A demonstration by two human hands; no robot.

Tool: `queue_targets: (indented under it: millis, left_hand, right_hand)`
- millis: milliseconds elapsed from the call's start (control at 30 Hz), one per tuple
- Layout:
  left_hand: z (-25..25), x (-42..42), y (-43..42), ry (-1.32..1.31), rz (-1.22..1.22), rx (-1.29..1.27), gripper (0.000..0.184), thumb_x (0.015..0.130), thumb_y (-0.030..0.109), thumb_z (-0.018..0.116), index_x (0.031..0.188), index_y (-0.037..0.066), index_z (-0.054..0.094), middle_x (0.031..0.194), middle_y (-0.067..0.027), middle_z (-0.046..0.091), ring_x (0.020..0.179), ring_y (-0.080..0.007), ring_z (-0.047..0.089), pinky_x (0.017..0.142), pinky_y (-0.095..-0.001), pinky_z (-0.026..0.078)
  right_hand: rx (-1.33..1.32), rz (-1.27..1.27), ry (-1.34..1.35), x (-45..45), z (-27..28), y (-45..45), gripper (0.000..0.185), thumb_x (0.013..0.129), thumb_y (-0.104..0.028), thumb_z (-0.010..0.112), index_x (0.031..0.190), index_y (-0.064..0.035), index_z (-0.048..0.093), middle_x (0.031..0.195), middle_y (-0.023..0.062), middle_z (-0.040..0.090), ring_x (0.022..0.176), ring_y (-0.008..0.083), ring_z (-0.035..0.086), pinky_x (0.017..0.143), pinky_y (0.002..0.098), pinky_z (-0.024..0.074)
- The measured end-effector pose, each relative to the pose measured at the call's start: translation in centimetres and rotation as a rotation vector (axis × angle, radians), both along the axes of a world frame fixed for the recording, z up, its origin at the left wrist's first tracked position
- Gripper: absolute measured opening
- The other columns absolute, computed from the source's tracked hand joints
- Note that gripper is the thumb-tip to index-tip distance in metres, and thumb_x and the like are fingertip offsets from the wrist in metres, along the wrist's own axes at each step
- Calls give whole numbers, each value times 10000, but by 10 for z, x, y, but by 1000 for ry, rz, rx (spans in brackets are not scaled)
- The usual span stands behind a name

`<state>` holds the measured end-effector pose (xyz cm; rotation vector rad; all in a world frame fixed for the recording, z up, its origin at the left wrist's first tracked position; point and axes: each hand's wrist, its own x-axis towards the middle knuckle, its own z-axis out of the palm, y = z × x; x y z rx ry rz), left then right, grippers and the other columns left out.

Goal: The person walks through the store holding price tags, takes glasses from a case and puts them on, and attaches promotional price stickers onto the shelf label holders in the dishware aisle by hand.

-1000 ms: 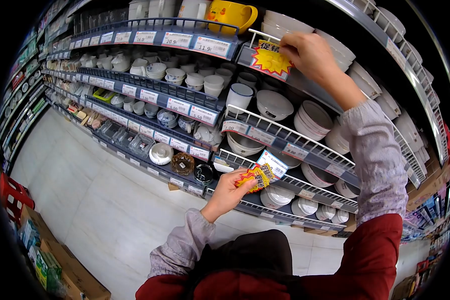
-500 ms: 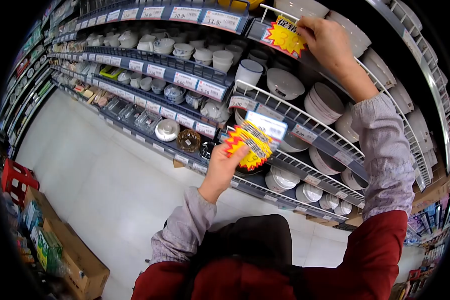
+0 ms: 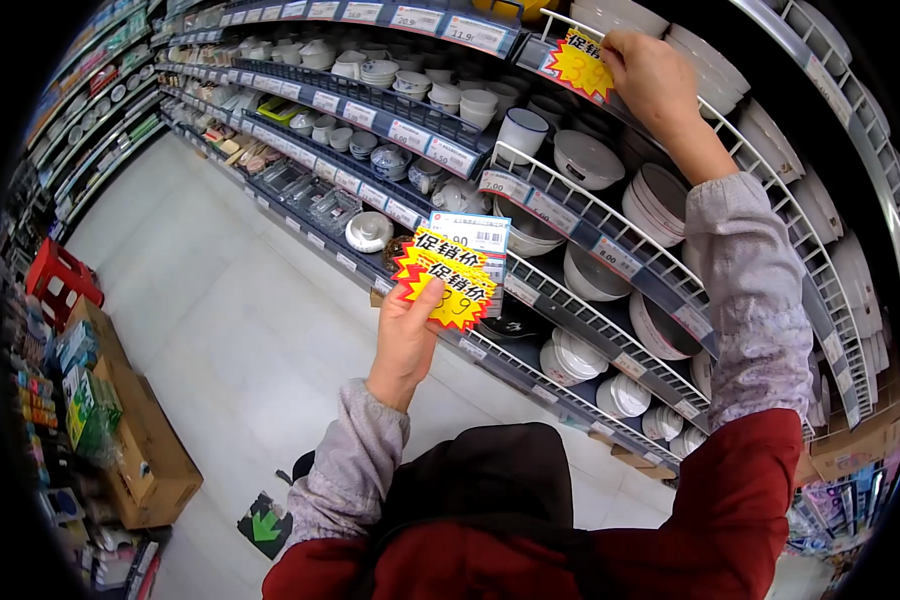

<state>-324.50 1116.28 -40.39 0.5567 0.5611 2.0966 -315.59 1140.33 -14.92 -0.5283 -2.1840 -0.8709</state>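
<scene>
My left hand (image 3: 404, 345) is closed on a small bunch of yellow starburst price tags (image 3: 462, 300) with red edges, the thumb lying over the front. A white and blue price label (image 3: 482, 235) sticks out behind them. Higher up, my right hand (image 3: 655, 85) is closed at the right edge of another yellow price tag (image 3: 580, 68), which sits on the front strip of an upper shelf. Its thumb and fingertips meet at that tag's edge, partly covering the printing. White bowls (image 3: 720, 65) stand behind the wire rail beside this hand.
Shelves of bowls and cups (image 3: 410, 85) run along the aisle, with wire guards (image 3: 610, 215) and price strips in front. Below lies a pale tiled floor (image 3: 240, 330). Cardboard boxes (image 3: 160, 470) and a red stool (image 3: 60, 280) stand at the left.
My left hand has moved left, and the tags in it have turned to face me more squarely. The right hand stays at the shelf tag. The whole view has shifted a little.
</scene>
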Motion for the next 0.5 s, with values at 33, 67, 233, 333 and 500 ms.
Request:
queue_targets:
  millis: [33, 67, 233, 333, 500]
  left_hand:
    - [2, 1, -5, 4, 27, 2, 231, 894, 109, 538, 1110, 30, 527, 1026, -62, 612, 895, -155, 610, 780, -314, 508]
    - [3, 1, -10, 8, 54, 5, 229, 894, 112, 537, 1108, 30, 528, 1028, -62, 612, 896, -155, 611, 775, -312, 510]
    - [8, 4, -32, -20, 116, 30, 231, 909, 129, 511, 1115, 25, 518, 1060, -82, 602, 924, -182, 613, 792, -332, 515]
    - [4, 1, -45, 25, 128, 48, 307, 922, 159, 482, 1195, 23, 450, 1152, -106, 561, 1009, -211, 583, 862, -374, 495]
    - [4, -1, -60, 21, 165, 78, 316, 929, 163, 466, 1210, 21, 435, 1157, -111, 557, 1023, -216, 574, 873, -365, 481]
  right_hand:
    - [34, 11, -1, 1, -1, 2, 182, 835, -242, 544, 903, -106, 644, 852, 83, 634, 754, 292, 615, 644, 390, 488]
    - [36, 21, 1, 0, -2, 0, 182, 835, -242, 544, 903, -106, 644, 852, 83, 634, 754, 292, 615, 644, 390, 488]
    - [67, -67, 7, 0, -4, -2, 175, 845, -256, 537, 893, -118, 633, 870, 62, 593, 762, 285, 609, 643, 392, 484]
    - [56, -27, 26, 0, -5, 2, 166, 845, -249, 536, 890, -122, 632, 876, 68, 596, 789, 289, 604, 655, 404, 482]
    - [42, -33, 22, 2, -7, 5, 181, 841, -243, 540, 970, -130, 596, 911, 79, 589, 814, 322, 595, 667, 425, 480]
